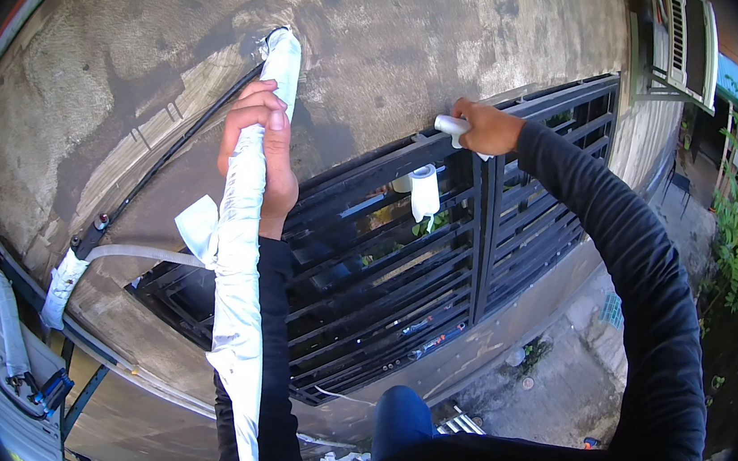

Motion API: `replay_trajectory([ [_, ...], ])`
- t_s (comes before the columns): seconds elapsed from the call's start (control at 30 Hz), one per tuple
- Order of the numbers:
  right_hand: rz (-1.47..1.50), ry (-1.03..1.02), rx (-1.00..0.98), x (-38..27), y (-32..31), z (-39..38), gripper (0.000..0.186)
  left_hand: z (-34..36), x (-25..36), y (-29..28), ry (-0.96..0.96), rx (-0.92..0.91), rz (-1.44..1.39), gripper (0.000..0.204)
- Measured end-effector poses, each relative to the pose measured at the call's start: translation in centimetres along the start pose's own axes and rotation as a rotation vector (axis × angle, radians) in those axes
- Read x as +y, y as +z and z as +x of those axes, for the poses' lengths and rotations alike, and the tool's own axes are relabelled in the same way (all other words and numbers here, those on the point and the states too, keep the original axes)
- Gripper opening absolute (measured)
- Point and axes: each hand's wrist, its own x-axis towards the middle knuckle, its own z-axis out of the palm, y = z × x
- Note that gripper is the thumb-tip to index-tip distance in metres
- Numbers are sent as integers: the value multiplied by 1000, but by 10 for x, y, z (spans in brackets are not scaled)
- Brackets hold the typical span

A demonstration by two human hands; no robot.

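Nearby: window grille (pixel 443 250), tape roll (pixel 424 190), black cable (pixel 180 142), concrete wall (pixel 420 27).

I see a long white wrapped pipe bundle (pixel 240 244) hanging steeply down the wall. A small white tape roll (pixel 450 125) lies against the black grille top.

Camera: we see through one head-worn fisheye lens, so there is no second view to overlap.
Facing: we look down and forward along a concrete wall (pixel 421 36) and a black window grille (pixel 391 264), with the ground far below at lower right.
Nearness: our forearms rise from the lower edge, the left hand (pixel 260 156) and right hand (pixel 486 126) close.
Distortion: straight bars bow toward the dark rim.
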Motion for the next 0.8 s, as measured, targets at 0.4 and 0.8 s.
replay_trajectory([
  [0.4,-491,-345,542,36,69,9,23,0,-13,2,65,49,-61,5],
  [0.8,-158,-401,547,41,73,-4,32,-5,-20,4,46,79,-82,10],
])
